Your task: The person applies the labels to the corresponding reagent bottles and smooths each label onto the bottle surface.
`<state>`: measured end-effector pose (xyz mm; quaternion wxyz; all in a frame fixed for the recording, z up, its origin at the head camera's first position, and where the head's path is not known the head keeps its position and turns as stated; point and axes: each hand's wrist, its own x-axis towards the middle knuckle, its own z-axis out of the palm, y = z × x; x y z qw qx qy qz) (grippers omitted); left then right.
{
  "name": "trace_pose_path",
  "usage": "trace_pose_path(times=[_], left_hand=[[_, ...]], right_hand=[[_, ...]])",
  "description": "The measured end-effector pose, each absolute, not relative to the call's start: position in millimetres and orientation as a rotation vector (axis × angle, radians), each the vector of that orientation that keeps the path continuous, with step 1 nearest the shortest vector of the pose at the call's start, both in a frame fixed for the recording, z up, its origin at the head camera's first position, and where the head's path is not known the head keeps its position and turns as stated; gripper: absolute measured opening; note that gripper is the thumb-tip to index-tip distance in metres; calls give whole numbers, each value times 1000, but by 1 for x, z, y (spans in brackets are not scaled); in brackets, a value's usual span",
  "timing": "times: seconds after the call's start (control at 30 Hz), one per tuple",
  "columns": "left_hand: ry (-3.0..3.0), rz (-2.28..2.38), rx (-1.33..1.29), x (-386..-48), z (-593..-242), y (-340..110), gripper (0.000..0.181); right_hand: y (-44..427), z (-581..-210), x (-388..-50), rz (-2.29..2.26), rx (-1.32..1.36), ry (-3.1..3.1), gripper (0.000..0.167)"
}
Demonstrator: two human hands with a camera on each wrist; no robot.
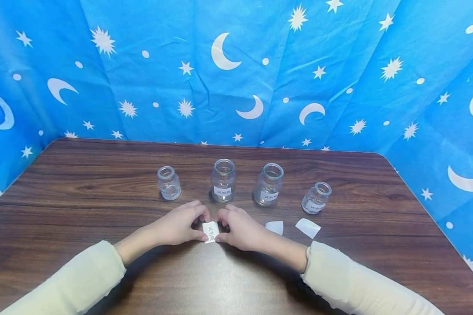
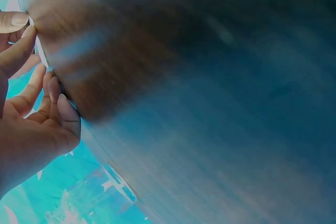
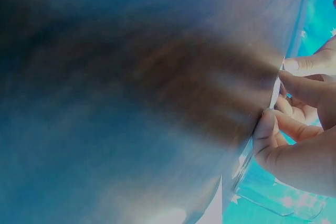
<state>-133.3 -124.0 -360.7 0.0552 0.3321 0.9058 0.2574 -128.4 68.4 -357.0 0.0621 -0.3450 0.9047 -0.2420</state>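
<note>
A small white label [image 1: 210, 232] with dark handwriting lies on the table between both hands in the head view. My left hand [image 1: 179, 225] grips its left edge, thumb toward the near corner and fingers toward the far one. Across from it, my right hand [image 1: 242, 228] holds the right edge in the same manner. Both wrist views show the label edge-on, as a thin white strip [image 2: 41, 51] flat to the table, fingertips of both hands along it. Just beyond the hands stands a large glass jar [image 1: 223, 179] bearing a similar label.
Another large labelled jar [image 1: 270, 183] and a small labelled jar [image 1: 316, 199] stand to the right. A small jar [image 1: 169, 183] without a visible label is at the left. White paper pieces [image 1: 308, 228] lie near my right forearm. A blue star-patterned cloth [image 1: 161, 83] hangs behind the wooden table [image 1: 102, 188].
</note>
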Motion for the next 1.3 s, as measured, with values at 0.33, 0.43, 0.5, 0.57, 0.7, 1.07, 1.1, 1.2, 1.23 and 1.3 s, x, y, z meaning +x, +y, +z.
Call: trace_pose_path(times=[0.33, 0.43, 0.5, 0.57, 0.7, 1.07, 1.1, 1.2, 1.23, 1.3], left_hand=[[2680, 952, 984, -135, -361, -123, 16], [2674, 932, 1011, -134, -361, -123, 20], [2670, 910, 1018, -134, -361, -122, 26], [2672, 887, 1011, -134, -361, -122, 28], [2674, 872, 993, -133, -362, -122, 27], [2702, 839, 1029, -131, -362, -123, 29], [2708, 835, 1033, -131, -362, -123, 30], [2721, 827, 1032, -130, -361, -123, 30], [2723, 827, 1031, -130, -361, -123, 29], [2727, 820, 1028, -130, -361, -123, 29]], right_hand=[[68, -357, -127, -755, -1040, 2740, 27], [68, -357, -126, -741, -1043, 2737, 24], [69, -357, -126, -741, -1045, 2732, 24], [69, -357, -126, -746, -1041, 2721, 26], [70, -357, -124, -739, -1031, 2694, 30], [69, -359, -123, -692, -1053, 2728, 26], [69, -359, -124, -693, -1061, 2728, 26], [69, -358, -124, -689, -1072, 2732, 26], [69, -358, -124, -688, -1072, 2731, 25], [69, -357, -124, -687, -1073, 2732, 25]])
